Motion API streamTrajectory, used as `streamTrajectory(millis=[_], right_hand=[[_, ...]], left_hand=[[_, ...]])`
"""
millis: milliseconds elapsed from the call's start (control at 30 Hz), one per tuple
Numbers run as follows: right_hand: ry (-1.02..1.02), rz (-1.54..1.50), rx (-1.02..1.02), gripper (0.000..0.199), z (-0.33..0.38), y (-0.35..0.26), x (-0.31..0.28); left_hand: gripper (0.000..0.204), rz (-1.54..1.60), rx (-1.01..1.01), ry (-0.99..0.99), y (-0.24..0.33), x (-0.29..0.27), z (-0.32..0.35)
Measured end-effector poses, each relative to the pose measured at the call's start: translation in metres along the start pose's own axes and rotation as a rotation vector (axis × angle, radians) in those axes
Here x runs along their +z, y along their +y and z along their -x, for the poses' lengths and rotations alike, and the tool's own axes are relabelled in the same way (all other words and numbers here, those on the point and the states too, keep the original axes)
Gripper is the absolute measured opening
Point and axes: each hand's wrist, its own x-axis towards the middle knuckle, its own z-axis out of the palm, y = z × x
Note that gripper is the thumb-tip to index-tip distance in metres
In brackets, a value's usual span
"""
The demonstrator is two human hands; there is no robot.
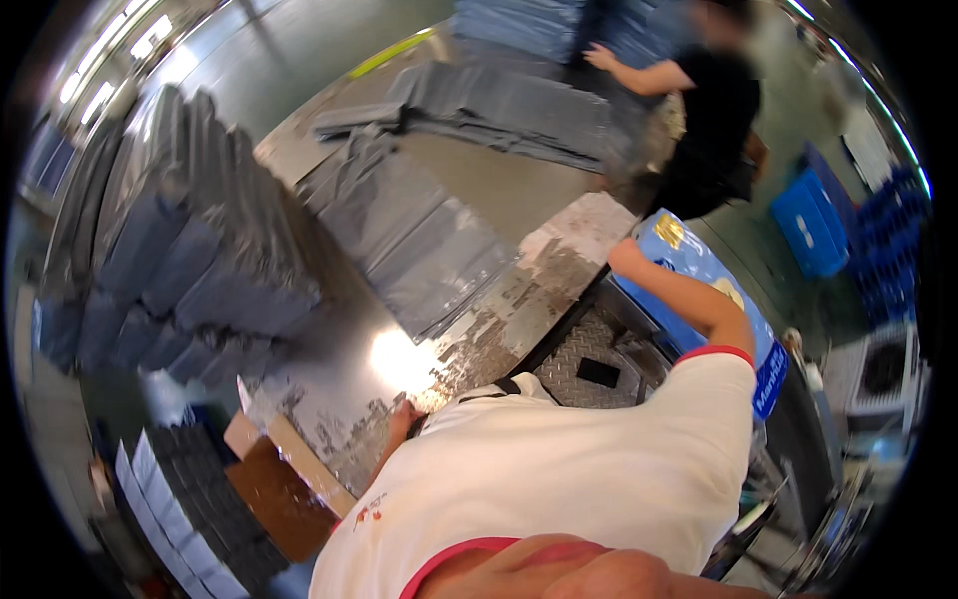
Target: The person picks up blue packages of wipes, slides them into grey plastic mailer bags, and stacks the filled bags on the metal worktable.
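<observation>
On the worn metal desk (pixel 559 270), the left hand (pixel 402 419) rests at the near edge, its grip impossible to tell. The right hand (pixel 627 258) grasps a blue package (pixel 699 265) just beside the desk's right end, near grey bags (pixel 419 240).

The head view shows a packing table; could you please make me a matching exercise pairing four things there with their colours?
Things:
1. Flat bags spread on the metal table
2. Box at the person's right hand
3. Crate on the floor
4. Co-worker's shirt

Colours:
A. Black
B. Solid blue
C. Grey
D. Light blue with yellow pictures

Pairs: 1-C, 2-D, 3-B, 4-A
</observation>
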Motion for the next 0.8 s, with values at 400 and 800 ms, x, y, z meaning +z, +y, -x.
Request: streamTrajectory(millis=[400, 800], right_hand=[[0.365, -0.433, -0.510, 0.017, -0.086, -0.210, -0.226], [-0.385, -1.220, 0.068, 0.061, -0.048, -0.075, 0.037]], left_hand=[[0.029, 0.475, -0.386, -0.129, 0.041, -0.009, -0.028], [0.050, 0.295, -0.058, 0.303, 0.090, -0.089, -0.141]])
